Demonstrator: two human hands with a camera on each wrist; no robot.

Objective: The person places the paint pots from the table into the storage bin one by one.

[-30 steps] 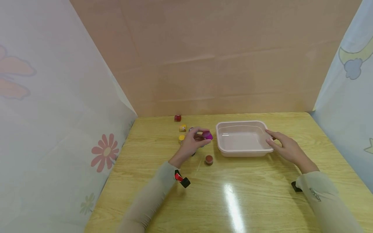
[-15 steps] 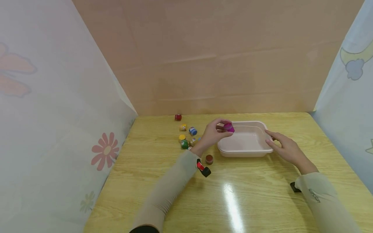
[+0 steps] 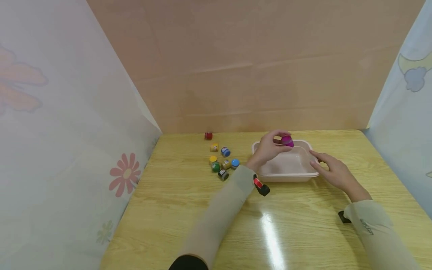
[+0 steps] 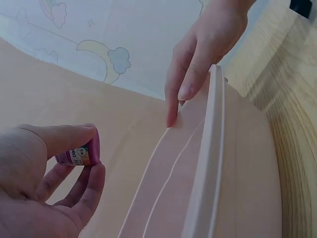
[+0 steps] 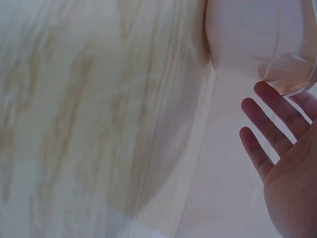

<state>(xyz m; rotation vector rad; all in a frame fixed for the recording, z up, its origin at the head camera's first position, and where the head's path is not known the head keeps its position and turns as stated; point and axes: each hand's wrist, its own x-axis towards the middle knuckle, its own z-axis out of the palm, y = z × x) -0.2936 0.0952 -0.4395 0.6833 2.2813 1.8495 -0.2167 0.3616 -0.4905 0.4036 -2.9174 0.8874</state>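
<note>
My left hand (image 3: 269, 149) pinches a small magenta paint jar (image 3: 287, 141) between thumb and fingers, above the pale pink plastic bin (image 3: 287, 175). In the left wrist view the jar (image 4: 79, 154) lies sideways in the grip, its printed label partly showing. My right hand (image 3: 335, 173) touches the bin's right end, index finger and thumb spread along the rim. The other fingers of that hand (image 5: 292, 148) are extended outside the bin in the right wrist view. No jars show in the visible part of the bin; the left hand hides some of its interior.
Left of the bin several small jars lie on the wooden table (image 3: 168, 195): red (image 3: 208, 136), orange (image 3: 214, 147), blue (image 3: 225, 151), green (image 3: 215, 167), black-lidded (image 3: 223, 174) and others. A brown wall (image 3: 253, 93) stands behind the table, patterned cloths at both sides.
My left hand has carried the magenta jar rightward, from beside the bin to over it. The forearm now covers the spot where a brown jar stood. The right hand stays at the rim.
</note>
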